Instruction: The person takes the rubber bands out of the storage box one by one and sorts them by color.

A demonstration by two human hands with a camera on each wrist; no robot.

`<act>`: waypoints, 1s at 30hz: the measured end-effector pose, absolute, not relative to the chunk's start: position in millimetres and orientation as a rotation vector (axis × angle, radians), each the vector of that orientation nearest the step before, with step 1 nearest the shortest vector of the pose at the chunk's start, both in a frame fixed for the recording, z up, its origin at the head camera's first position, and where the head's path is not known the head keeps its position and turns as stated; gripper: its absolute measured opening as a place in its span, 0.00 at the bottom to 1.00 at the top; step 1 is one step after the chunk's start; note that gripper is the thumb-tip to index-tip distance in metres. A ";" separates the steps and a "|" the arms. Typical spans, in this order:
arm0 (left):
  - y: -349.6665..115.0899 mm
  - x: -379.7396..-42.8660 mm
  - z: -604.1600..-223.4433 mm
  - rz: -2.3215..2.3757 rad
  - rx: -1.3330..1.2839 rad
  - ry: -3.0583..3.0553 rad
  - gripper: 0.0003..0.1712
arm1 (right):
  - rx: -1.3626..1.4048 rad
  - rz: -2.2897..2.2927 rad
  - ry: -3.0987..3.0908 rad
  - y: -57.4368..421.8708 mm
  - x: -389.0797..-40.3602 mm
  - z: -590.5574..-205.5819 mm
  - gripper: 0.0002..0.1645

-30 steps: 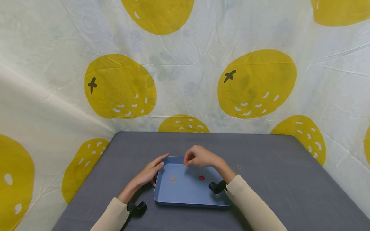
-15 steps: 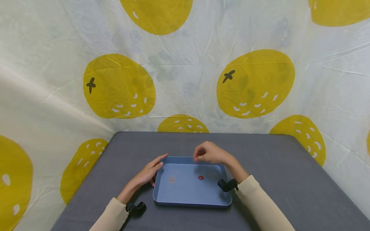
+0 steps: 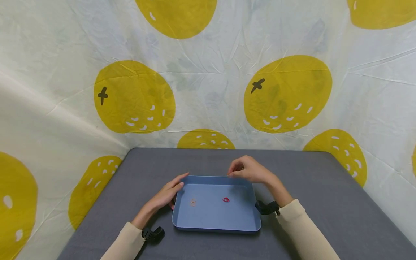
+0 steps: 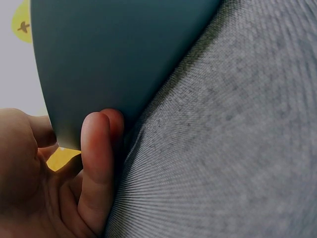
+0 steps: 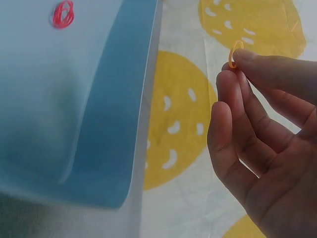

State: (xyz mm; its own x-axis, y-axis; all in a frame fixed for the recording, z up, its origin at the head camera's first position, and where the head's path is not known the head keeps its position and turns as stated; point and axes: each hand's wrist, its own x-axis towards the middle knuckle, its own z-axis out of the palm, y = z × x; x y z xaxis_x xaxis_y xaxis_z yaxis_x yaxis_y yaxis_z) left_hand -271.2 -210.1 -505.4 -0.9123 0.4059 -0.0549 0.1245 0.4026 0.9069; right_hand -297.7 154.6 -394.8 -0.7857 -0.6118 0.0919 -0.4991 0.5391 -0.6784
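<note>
Your left hand (image 3: 164,196) grips the left wall of the single blue tray (image 3: 214,221). Inside the tray's left part lie tan loops (image 3: 193,203), perhaps two, too faint to count surely; right of its middle, one red looped bundle (image 3: 225,199). Above its far rim, your right hand (image 3: 249,169) pinches one thin orange band (image 5: 231,56).

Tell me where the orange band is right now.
In the right wrist view, the orange band is at the upper right, pinched in the right grip, to the right of the blue tray in that picture.
</note>
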 end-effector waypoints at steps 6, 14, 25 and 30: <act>-210.0 -271.1 -506.3 1.512 0.465 2.393 0.29 | -0.903 -1.113 2.631 171.2 -295.8 -396.2 0.07; -210.0 -271.2 -506.2 1.513 0.457 2.401 0.29 | -0.851 -1.107 2.679 194.6 -294.2 -401.9 0.06; -211.3 -271.7 -507.8 1.521 0.469 2.382 0.30 | -0.802 -1.175 2.649 228.6 -287.3 -410.3 0.08; -210.6 -272.2 -508.3 1.509 0.449 2.397 0.29 | -0.756 -1.203 2.651 244.2 -286.9 -416.3 0.07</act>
